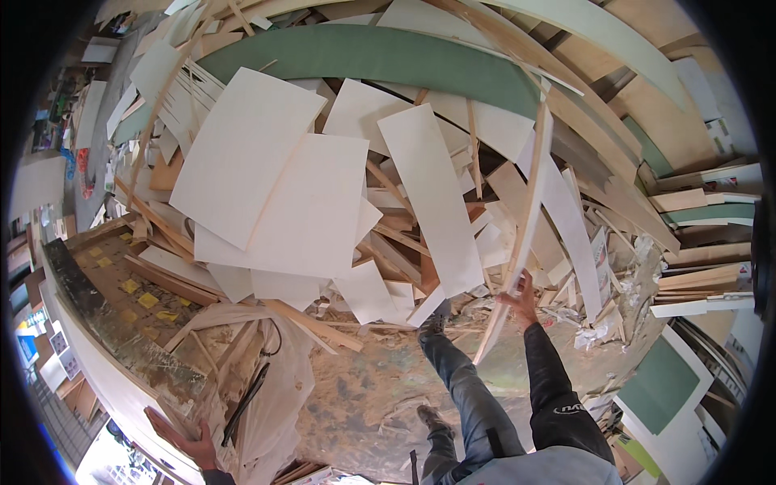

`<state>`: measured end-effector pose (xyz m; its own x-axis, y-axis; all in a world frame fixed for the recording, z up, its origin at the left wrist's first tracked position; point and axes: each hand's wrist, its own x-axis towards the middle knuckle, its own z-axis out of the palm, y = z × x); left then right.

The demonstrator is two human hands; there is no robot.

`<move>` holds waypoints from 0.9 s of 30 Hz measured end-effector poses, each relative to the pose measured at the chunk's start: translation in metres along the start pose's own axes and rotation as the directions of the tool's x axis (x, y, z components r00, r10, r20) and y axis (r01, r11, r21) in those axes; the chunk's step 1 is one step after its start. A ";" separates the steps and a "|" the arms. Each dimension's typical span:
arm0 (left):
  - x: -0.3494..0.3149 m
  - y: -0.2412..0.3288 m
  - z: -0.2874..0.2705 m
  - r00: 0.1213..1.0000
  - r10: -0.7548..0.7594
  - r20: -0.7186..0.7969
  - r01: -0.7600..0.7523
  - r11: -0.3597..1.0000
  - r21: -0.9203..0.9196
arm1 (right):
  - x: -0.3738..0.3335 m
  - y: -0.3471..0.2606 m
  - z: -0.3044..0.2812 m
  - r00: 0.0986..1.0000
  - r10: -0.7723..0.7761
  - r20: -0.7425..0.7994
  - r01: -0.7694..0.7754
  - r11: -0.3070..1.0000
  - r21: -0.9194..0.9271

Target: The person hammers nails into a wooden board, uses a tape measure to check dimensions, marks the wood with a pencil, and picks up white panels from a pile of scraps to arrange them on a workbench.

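My right hand [524, 302] is at the lower part of a long, narrow board strip [525, 222] with a white face and a wood-coloured edge. Its fingers close on the strip's edge, and the strip slants up and away over the scrap heap. Down at the lower left, my left hand [196, 447] is closed on a short brown piece of wood [164, 426], beside the edge of a large white panel [109, 380]. Part of its grip is hidden. Ahead lie large white board offcuts [283, 202] and a narrower white board [432, 198].
A curved-looking green board [372, 56] crosses the far side of the heap. Crumpled plastic sheeting [279, 388] lies near the left hand. Stacked boards [703, 275] line the right. My shoe [434, 322] stands against the heap's near edge on dirty floor [356, 380].
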<state>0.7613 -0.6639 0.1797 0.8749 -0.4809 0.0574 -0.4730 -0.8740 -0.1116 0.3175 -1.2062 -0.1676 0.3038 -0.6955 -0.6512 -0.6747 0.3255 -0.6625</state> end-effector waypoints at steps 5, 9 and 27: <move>0.004 0.009 -0.001 0.998 -0.056 0.000 0.056 0.998 -0.023 | 0.021 -0.045 0.040 0.978 -0.210 0.012 0.210 0.972 -0.105; 0.004 0.010 -0.005 0.997 -0.073 0.007 0.073 0.996 -0.059 | 0.052 -0.078 0.060 0.976 -0.191 -0.103 0.145 0.927 -0.346; 0.001 -0.003 0.005 1.000 -0.011 0.003 0.011 0.999 0.048 | 0.199 -0.164 0.124 0.544 -0.811 -0.214 0.573 0.546 -0.611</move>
<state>0.7639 -0.6615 0.1750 0.8805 -0.4708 0.0555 -0.4578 -0.8749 -0.1583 0.5720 -1.3184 -0.2341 0.5688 -0.7796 0.2620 -0.6050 -0.6124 -0.5088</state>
